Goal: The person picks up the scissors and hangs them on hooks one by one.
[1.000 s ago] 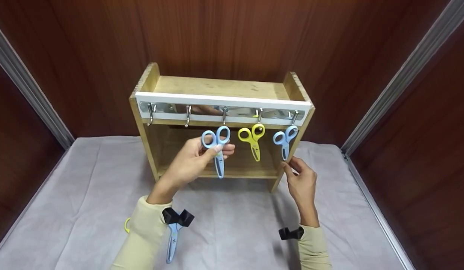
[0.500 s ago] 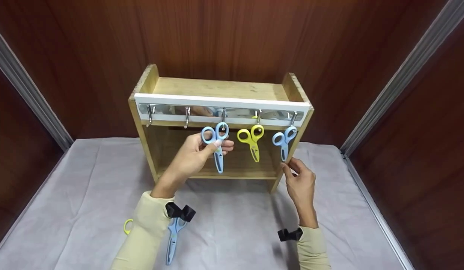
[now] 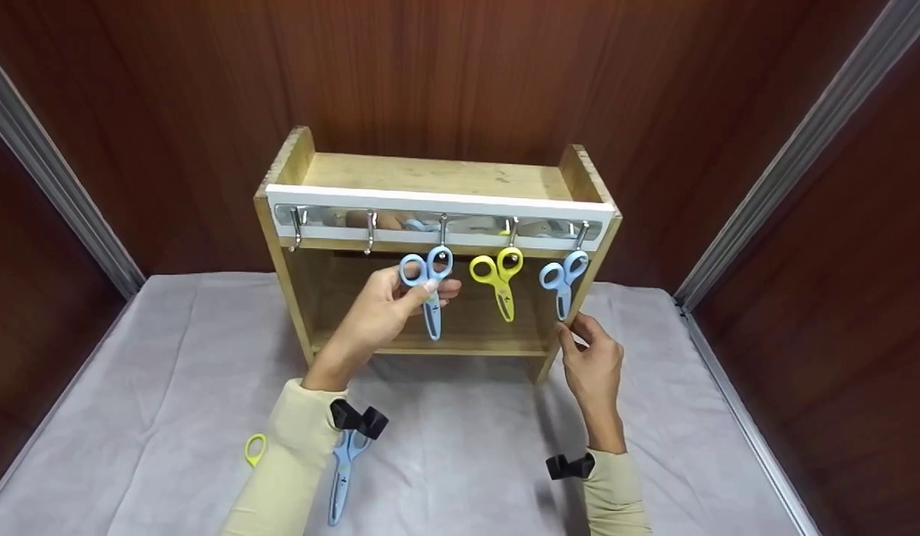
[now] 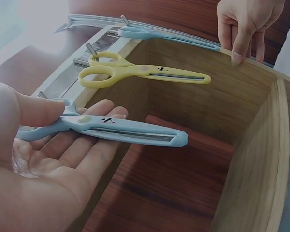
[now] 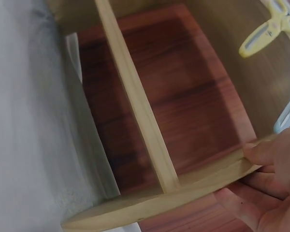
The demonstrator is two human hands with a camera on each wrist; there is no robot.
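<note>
My left hand (image 3: 385, 307) holds a pair of blue scissors (image 4: 130, 133), with the thumb on the handles and the other fingers under them. The scissors point downward, and the tip of the middle hook (image 3: 443, 229) shows inside their right finger ring. Farther right, yellow scissors (image 3: 502, 281) and another blue pair (image 3: 564, 281) hang from hooks. With thumb and fingers, my right hand (image 3: 594, 361) grips the right side panel of the wooden shelf (image 5: 217, 176), just below the hanging blue pair.
A white hook rail (image 3: 430, 197) spans the shelf's front; its two left hooks bear nothing. Another blue pair of scissors (image 3: 342, 484) lies on the grey cloth (image 3: 445, 454), partly under my left wrist. A yellow ring (image 3: 255, 449) peeks out beside the left sleeve. Wooden walls surround the table.
My left hand has raised the blue scissors, bringing their right ring to the middle hook, then lowered them slightly. The right hand keeps its grip on the side panel.
</note>
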